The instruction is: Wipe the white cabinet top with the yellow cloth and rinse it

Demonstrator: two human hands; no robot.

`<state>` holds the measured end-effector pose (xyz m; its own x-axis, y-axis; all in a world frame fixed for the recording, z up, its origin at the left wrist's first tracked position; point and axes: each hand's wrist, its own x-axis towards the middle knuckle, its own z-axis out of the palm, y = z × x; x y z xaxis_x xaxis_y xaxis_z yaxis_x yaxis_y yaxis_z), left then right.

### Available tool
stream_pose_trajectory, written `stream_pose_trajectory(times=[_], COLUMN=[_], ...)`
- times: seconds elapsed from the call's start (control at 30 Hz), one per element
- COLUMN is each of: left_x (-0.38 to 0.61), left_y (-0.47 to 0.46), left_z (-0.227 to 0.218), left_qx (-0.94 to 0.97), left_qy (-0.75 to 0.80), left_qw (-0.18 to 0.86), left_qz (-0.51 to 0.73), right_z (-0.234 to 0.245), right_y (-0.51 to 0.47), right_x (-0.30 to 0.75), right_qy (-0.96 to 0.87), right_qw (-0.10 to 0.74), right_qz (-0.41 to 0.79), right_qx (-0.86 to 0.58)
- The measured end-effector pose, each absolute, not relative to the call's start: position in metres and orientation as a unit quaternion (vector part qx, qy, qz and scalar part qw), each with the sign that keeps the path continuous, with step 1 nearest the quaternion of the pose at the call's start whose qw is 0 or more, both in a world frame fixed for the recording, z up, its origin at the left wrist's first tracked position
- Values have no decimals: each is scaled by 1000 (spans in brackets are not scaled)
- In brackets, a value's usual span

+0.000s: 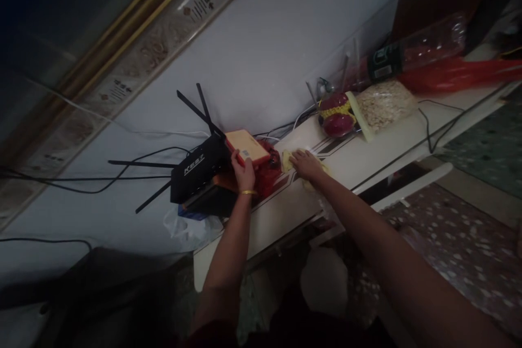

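Note:
My left hand [244, 173], with a gold bracelet at the wrist, grips the near edge of a flat orange-and-cream box [248, 147]. That box is tilted beside a black router [198, 166] with several antennas. Just under the box lies a red plastic bag [269, 178]. To the right, my right hand [304, 163] presses a yellow cloth [287, 160] onto the white tabletop [285, 217]. The fingers lie over the cloth, and part of it shows beyond the wrist.
A bag of pale flakes [387, 106], a dark red package with yellow netting [337, 114] and a clear plastic bottle [428, 43] lie farther right. Cables [142, 178] run along the wall. A white plastic bag [190, 231] hangs at the left end. A round stool [325, 281] stands below.

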<state>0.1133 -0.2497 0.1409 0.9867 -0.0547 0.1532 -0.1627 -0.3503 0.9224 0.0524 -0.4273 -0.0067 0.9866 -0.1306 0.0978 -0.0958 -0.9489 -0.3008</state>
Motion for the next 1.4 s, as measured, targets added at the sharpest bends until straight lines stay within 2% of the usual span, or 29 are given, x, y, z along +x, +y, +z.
stream_pose_trajectory(times=[0.07,0.13,0.3,0.47,0.67,0.8,0.87,0.93,1.0,1.1,1.27,1.4], left_x=[106,91,56,88,143,138,124,109,99,105,147,144], left_y=[-257,-257,-243,-249,-260,-252,-247,-247,-250,-256,-254,-256], left_z=[128,121,117,129,120,112,113,115,116,113,118,131], left_qx=[742,688,627,613,816,874,914,958,970,947,978,975], left_qy=[15,62,97,129,102,92,76,2,-144,-304,-190,-199], left_qw=[671,723,773,780,568,476,396,269,132,2,-60,-48], left_qz=[16,-6,0,8,42,31,43,99,146,105,54,84], right_z=[-8,-10,-15,-14,-12,-11,-10,-8,-6,-4,-6,-2], right_y=[-427,-428,-428,-427,-427,-428,-428,-428,-428,-427,-428,-430], right_x=[52,53,54,53,52,52,52,52,51,51,53,51], right_qy=[57,57,54,58,60,57,55,56,58,62,62,56], right_qw=[146,145,142,145,148,146,148,152,153,150,143,134], right_qz=[-67,-73,-75,-82,-77,-80,-77,-71,-64,-50,-52,-53], right_qx=[-985,-985,-986,-984,-984,-984,-984,-984,-984,-985,-986,-988])
